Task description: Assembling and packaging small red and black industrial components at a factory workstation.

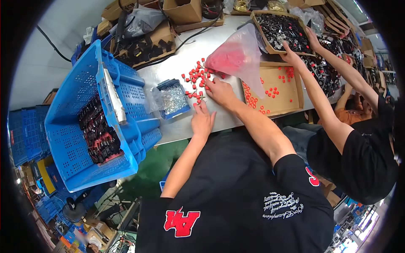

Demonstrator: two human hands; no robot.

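Observation:
Small red-capped parts with thin metal stems [196, 77] lie loose on the metal table, in front of a clear plastic bag [236, 55] with more red parts inside. My right hand [221, 92] reaches into the right side of this pile, its fingers bent together among the parts; what they grip is too small to make out. Just below the pile is my left hand [203, 121], thumb apart from its stretched fingers, the fingertips close to the lowest red parts. To its left stands a small blue bin [180, 111] of small shiny metal pieces.
A large blue perforated crate [69, 152] with dark wired parts stands at left. Right of the bag is a shallow cardboard tray [280, 101] with red rings. Beside me, a co-worker's hands [291, 55] hold a cardboard box [291, 51] of black parts above it.

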